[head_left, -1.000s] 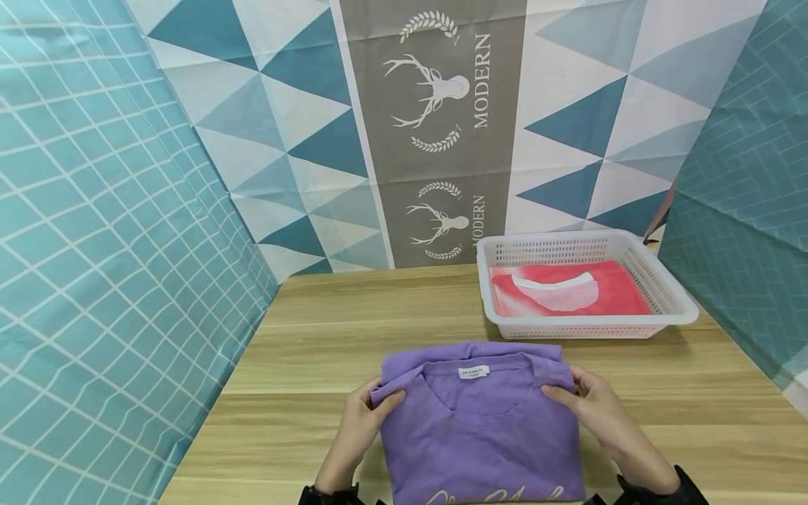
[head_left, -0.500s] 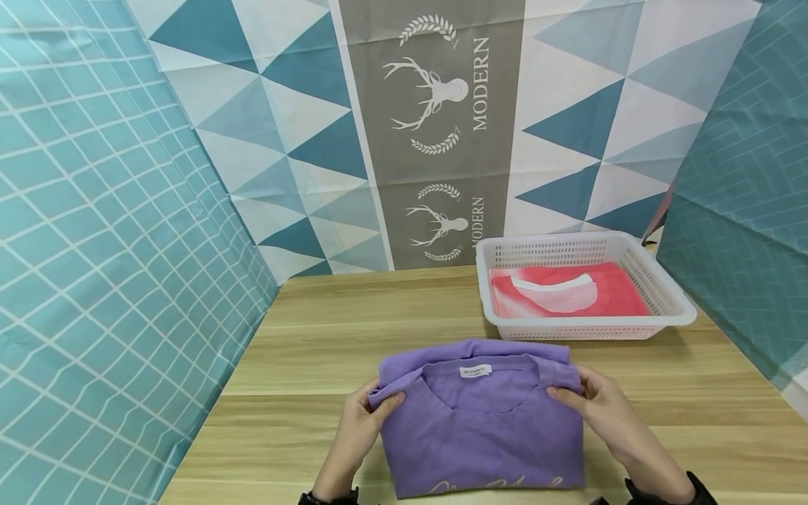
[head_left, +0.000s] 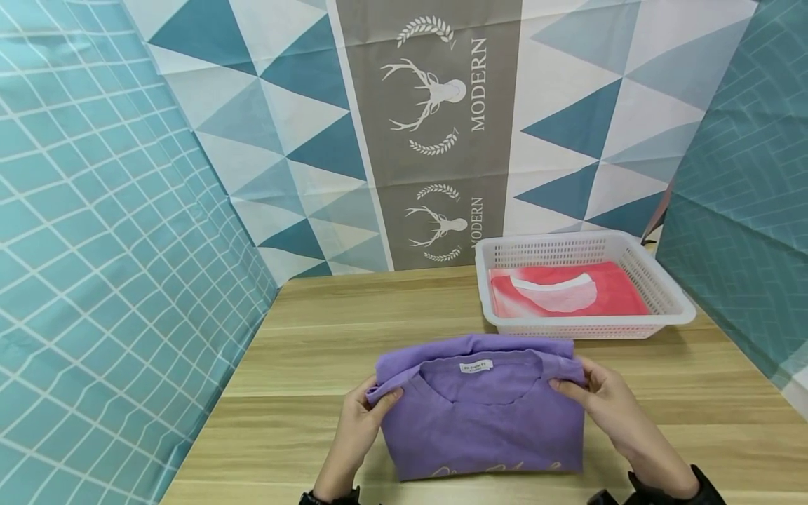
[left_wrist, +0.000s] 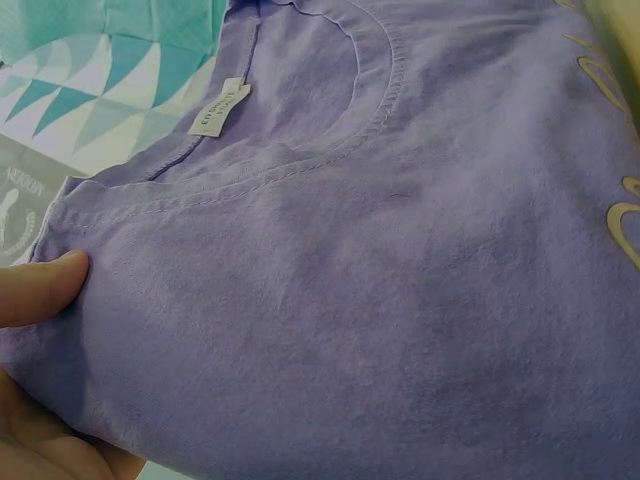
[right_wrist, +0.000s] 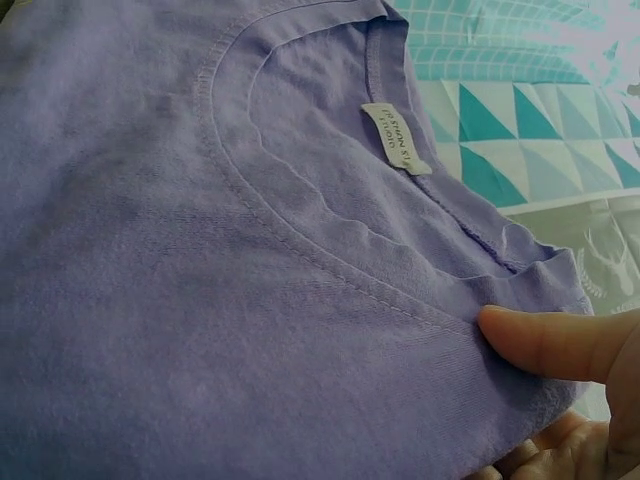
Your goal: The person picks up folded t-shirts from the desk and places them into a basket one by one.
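Note:
A folded purple T-shirt (head_left: 482, 428) is held up at its two shoulders, neckline and white label (head_left: 476, 366) at the top. My left hand (head_left: 362, 421) pinches the left shoulder, thumb in front and fingers behind the cloth. At the opposite shoulder my right hand (head_left: 602, 403) grips the same way. In the left wrist view the left thumb (left_wrist: 45, 288) presses beside the collar seam; in the right wrist view the right thumb (right_wrist: 550, 342) does likewise. Yellowish lettering shows along the shirt's lower edge in the head view.
Behind the shirt, to the right, a white plastic basket (head_left: 583, 324) holds a folded red and white garment (head_left: 615, 294). The wooden table (head_left: 303, 351) runs back to a patterned cloth wall (head_left: 303, 140). Teal cloth hangs on both sides.
The shirt's lower edge has come up and away from the frame's bottom, with the whole edge now showing. The right hand has shifted slightly right, and both hands still hold the shoulders.

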`<control>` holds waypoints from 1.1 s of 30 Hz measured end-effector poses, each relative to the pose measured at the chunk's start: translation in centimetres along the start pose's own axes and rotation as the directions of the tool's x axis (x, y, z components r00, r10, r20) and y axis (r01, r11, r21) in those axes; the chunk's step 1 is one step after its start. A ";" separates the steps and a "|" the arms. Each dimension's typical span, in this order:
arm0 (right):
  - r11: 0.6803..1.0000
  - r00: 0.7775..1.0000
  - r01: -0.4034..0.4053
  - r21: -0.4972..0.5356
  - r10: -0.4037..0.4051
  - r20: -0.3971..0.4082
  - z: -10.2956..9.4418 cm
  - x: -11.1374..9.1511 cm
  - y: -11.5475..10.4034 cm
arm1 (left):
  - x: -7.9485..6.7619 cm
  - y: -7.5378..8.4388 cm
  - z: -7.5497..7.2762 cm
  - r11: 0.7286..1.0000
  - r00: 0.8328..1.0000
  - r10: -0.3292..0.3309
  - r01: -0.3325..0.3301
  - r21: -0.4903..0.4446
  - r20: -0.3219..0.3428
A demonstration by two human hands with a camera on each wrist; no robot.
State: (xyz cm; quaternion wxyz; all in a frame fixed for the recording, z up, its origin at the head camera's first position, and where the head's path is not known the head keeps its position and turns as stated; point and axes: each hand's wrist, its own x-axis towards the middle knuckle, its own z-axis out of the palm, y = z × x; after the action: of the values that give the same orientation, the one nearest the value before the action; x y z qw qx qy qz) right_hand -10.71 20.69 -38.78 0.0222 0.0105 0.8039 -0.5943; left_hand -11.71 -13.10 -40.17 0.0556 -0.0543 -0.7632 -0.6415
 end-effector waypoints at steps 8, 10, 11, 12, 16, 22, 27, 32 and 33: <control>1.000 1.000 0.003 -0.011 -0.003 -0.015 -0.6 0.2 -0.3 | 0.4 0.7 0.1 0.999 0.999 0.043 -0.043 -0.008 -0.003; 0.999 0.999 0.033 0.000 -0.033 -0.018 -0.8 0.2 -0.4 | 0.5 0.8 0.2 0.999 0.999 0.036 -0.036 -0.013 -0.004; 0.999 0.998 0.053 0.006 -0.053 -0.020 -0.9 0.2 -0.4 | 0.6 0.8 0.2 0.999 0.999 0.032 -0.033 -0.014 -0.006; 0.997 0.997 0.073 0.014 -0.073 -0.022 -1.0 0.3 -0.5 | 0.7 0.9 0.2 0.999 1.000 0.031 -0.031 -0.012 -0.007; 0.990 0.990 0.134 0.038 -0.133 -0.039 -1.6 0.5 -0.5 | 1.0 1.4 0.5 1.000 1.000 0.025 -0.025 -0.008 -0.004; 0.980 0.978 0.192 0.056 -0.187 -0.089 -2.4 0.8 -1.0 | 1.9 2.2 1.1 0.999 0.999 0.054 -0.054 -0.008 0.003; 0.971 0.968 0.229 0.074 -0.219 -0.122 -3.4 1.0 -1.2 | 2.9 2.7 1.7 0.994 0.993 0.109 -0.110 -0.001 0.035; 0.970 0.963 0.230 0.082 -0.215 -0.161 -4.3 1.1 -1.4 | 3.8 3.4 2.5 0.990 0.988 0.138 -0.139 0.007 0.065; 0.970 0.963 0.228 0.089 -0.211 -0.165 -4.5 1.1 -1.5 | 3.9 3.5 2.6 0.989 0.987 0.143 -0.145 0.015 0.068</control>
State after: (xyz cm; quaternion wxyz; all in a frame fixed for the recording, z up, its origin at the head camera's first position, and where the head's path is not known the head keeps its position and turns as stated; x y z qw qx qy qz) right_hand -12.00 24.52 -36.11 -0.1070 -0.0316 0.7664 -0.6326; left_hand -15.09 -9.88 -36.57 0.0770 -0.1299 -0.7651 -0.6259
